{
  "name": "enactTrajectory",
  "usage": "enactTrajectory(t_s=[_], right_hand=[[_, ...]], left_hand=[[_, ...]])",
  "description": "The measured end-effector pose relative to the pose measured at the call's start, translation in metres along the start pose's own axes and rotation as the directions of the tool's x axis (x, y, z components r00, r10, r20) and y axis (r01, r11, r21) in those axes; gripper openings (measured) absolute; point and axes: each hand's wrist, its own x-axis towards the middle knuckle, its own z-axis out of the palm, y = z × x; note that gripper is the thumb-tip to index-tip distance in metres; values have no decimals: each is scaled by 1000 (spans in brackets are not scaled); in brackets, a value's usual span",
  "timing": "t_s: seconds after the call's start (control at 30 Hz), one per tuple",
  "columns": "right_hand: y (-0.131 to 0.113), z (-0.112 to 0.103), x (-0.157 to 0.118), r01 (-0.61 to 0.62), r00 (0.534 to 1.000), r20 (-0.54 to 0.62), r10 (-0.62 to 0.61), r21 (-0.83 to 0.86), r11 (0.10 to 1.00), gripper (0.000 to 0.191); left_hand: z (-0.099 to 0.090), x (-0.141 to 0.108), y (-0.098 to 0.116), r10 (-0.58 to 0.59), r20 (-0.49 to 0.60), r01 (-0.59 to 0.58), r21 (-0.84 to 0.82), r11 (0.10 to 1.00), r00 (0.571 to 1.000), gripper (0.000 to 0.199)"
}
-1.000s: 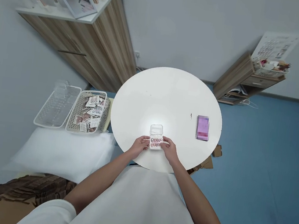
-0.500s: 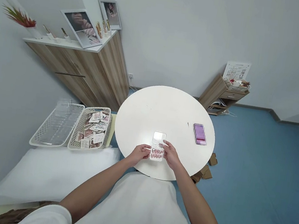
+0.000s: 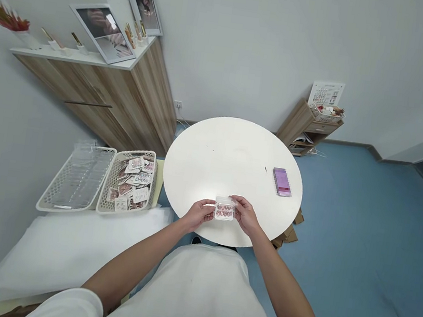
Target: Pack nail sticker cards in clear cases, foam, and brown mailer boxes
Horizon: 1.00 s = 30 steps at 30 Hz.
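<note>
A small clear plastic case [image 3: 224, 212] with rows of pink press-on nails is held near the front edge of the round white table [image 3: 210, 163]. Its clear lid [image 3: 225, 200] is tilted up at the far side, partly lowered over the nails. My left hand [image 3: 199, 214] grips the case's left side between thumb and fingers. On the right, my right hand [image 3: 245, 214] holds the case and the edge of the lid, fingers closed around them.
A purple pixelated item [image 3: 282, 182] lies at the table's right. Left of the table stand a basket of nail packets [image 3: 152, 181] and a basket of clear cases [image 3: 42, 200]. Behind are a wooden cabinet [image 3: 153, 98] and a small shelf [image 3: 293, 120]. Cardboard [image 3: 288, 234] lies on the floor.
The lid, earlier laid open and flat, has swung towards the case's near part. My right hand has turned with it. The view has shifted slightly.
</note>
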Motion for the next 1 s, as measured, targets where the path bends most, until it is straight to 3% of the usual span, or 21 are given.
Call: enactTrajectory(t_s=[0.17, 0.3, 0.43, 0.63, 0.73, 0.87, 1.0], right_hand=[[-4, 2, -3, -6, 1000, -19, 7, 39, 999, 26], [-9, 2, -9, -13, 999, -43, 17, 86, 996, 38], [-12, -5, -17, -74, 996, -42, 73, -21, 997, 45], [-16, -25, -14, -86, 986, -149, 69, -109, 990, 42], [-20, -35, -9, -86, 984, -163, 73, -72, 994, 43], [-24, -45, -5, -97, 986, -144, 87, -60, 994, 44], [-27, -53, -2, -114, 987, -123, 104, -77, 991, 44]], left_hand=[[6, -1, 1, 9, -10, -9, -14, 1000, 1000, 38], [13, 1, 2, 59, -47, -59, -2, 998, 997, 39], [24, 7, 5, 99, -94, -97, 26, 995, 991, 40], [44, 14, -5, 148, -122, -140, 73, 987, 981, 39], [53, 13, -12, 143, -167, -114, 172, 978, 975, 45], [68, 11, -18, 110, -63, -73, 416, 906, 992, 39], [82, 15, -18, 141, -23, -112, 486, 867, 990, 35]])
